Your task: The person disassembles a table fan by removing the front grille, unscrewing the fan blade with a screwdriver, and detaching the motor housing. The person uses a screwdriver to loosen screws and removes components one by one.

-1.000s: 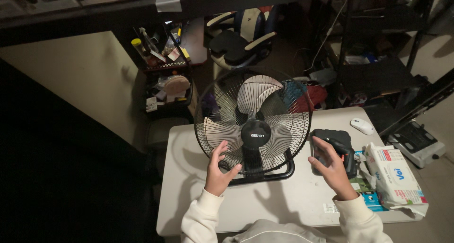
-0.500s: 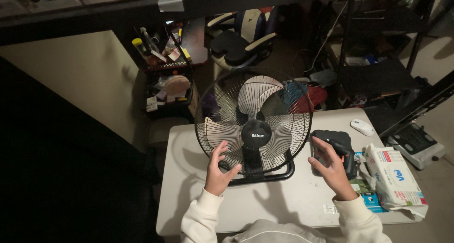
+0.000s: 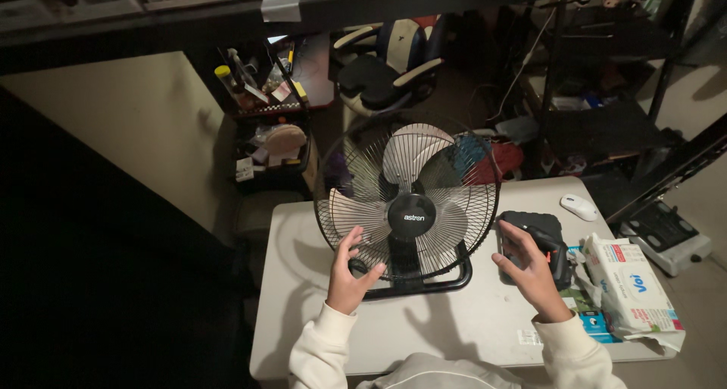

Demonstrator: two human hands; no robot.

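Steadying a fan (image 3: 409,207) with the left hand (image 3: 350,271) while the right hand (image 3: 526,268) takes up a black tool (image 3: 547,245): this appears to be the opening step of work on the fan, with the tool being collected and not yet applied.

Fan: stands upright at the middle of the white table (image 3: 447,328), its wire grille facing the viewer, pale blades behind a black hub, on a black tubular base.

Left hand: palm turned toward the lower left of the grille, fingers (image 3: 350,241) spread apart; the thumb points right, near the base. The fingertips seem to touch the wires, though contact is not certain.

Right hand: reaches forward just right of the fan, fingers curled over the tool, which resembles a cordless driver with a red accent and lies on a dark case (image 3: 530,226). The grip looks loose; whether the tool is lifted cannot be told.

Next move, as a judgement: a firm hold on the tool's handle and a way to the grille's fasteners, with the left hand keeping the fan from tipping.

Surroundings: a white mouse (image 3: 578,206) at far right, a white packet (image 3: 632,283) near the right edge, a chair (image 3: 382,67) beyond the table.
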